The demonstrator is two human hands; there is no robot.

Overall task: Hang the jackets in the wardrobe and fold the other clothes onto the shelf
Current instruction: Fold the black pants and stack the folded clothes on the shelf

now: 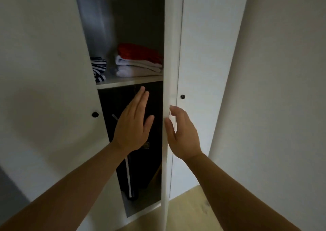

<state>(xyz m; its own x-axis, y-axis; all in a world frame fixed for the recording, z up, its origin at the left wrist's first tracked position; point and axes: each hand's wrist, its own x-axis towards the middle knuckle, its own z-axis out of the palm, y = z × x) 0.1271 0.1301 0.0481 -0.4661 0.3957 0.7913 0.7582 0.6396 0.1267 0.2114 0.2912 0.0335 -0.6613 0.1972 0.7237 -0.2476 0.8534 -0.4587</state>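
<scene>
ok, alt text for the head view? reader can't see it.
A person's right hand grips the edge of a white wardrobe door, the left hand flat and open before the gap. Inside, a red-topped stack of folded clothes and a striped garment lie on the shelf; a dark jacket hangs below.

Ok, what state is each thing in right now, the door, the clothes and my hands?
wardrobe door, open, seen edge-on.
red and white clothes, folded, stacked on the shelf.
striped garment, bunched on the shelf's left.
dark jacket, hanging below the shelf.
left hand, flat, holding nothing.
right hand, gripping the door's edge.
</scene>
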